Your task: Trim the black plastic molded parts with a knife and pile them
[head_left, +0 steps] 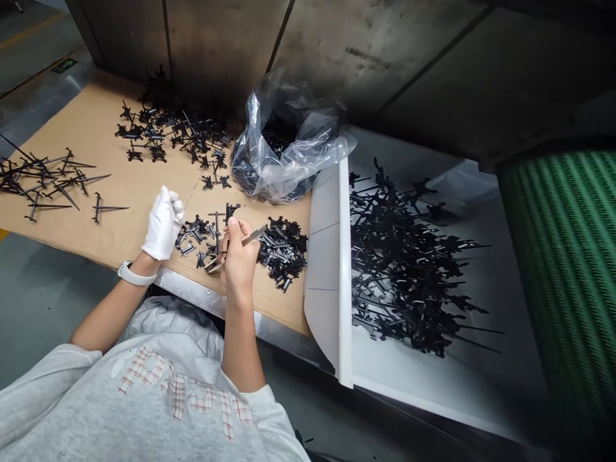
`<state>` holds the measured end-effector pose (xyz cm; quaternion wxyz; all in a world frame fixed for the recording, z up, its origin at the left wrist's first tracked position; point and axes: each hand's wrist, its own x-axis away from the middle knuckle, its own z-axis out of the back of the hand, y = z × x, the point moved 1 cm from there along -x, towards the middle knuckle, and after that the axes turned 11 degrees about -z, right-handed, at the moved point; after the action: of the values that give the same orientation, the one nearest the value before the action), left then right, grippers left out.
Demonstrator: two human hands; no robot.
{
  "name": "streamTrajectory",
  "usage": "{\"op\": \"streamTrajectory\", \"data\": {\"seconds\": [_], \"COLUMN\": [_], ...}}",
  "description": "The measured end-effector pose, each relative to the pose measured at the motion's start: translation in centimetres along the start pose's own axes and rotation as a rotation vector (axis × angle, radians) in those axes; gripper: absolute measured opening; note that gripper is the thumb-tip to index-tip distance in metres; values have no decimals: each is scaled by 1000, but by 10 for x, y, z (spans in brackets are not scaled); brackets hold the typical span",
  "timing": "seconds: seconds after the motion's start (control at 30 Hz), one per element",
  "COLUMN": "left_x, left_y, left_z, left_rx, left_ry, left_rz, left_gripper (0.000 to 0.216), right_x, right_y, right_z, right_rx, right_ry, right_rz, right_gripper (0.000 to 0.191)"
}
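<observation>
Four groups of black plastic parts [282,251] lie on the brown paper [91,128] covering a steel table [212,309], and from my remote view the nearest group sits around and just beside the two hands, within easy reach. The left hand [163,223], in a white glove, stands on edge with its fingers pressed together; if it holds anything, the glove hides it. The right hand [239,253], bare, pinches a slim metal tool [253,235] between thumb and fingers, with one end pointing down among the parts; I cannot tell whether it grips one. A white watch [136,274] circles the left wrist. Long pin-shaped pieces [52,183] are spread out at the far left, well apart from the denser clusters, which I read as a way to keep them from tangling. Behind the hands, a clear plastic bag [283,151] slumps open with more black parts inside, left close by, I'd guess, so they stay in reach. To the right, a white tray [327,256] holds a big tangled heap [404,263], its raised wall seemingly there to stop pieces sliding onto the paper
</observation>
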<state>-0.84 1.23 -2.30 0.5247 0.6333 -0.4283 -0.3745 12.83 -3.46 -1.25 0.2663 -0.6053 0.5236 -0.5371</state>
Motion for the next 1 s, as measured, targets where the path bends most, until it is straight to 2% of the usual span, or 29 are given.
{"op": "streamTrajectory", "data": {"seconds": [0.1, 0.2, 0.3, 0.37, 0.43, 0.47, 0.57, 0.73, 0.9, 1.0], "left_x": [-1, 3, 14, 24, 34, 38, 46, 49, 53, 53], "left_y": [9, 22, 30, 32, 30, 29, 27, 35, 39, 32], "left_z": [-6, -9, -5, -1, 4, 6, 8, 3, -1, -1], "left_rx": [350, 358, 189, -55, -287, -362, -468, -587, -589, -501], "left_ry": [123, 138, -38, -213, -289, -270, -105, 119, 144, 102], "left_rz": [149, 176, 160, 106, 7, -54, -184, -247, -250, -213], "left_gripper": [51, 50, 48, 48, 49, 50, 49, 42, 37, 33], "right_x": [0, -1, 3, 9, 16, 20, 25, 20, 16, 20], "right_y": [2, 2, -2, -4, -4, -4, -3, -3, -1, -1], "right_z": [1, 2, 0, -6, -15, -20, -34, -44, -44, -43], "right_rx": [-10, 16, 103, 195, 288, 334, 382, 170, 34, 126], "right_ry": [-16, -25, 7, 25, 11, -3, -41, -209, -289, -194], "right_rz": [33, 78, 176, 254, 318, 351, 406, 273, 129, 181], "right_gripper": [35, 32, 31, 29, 27, 26, 28, 35, 40, 36]}}
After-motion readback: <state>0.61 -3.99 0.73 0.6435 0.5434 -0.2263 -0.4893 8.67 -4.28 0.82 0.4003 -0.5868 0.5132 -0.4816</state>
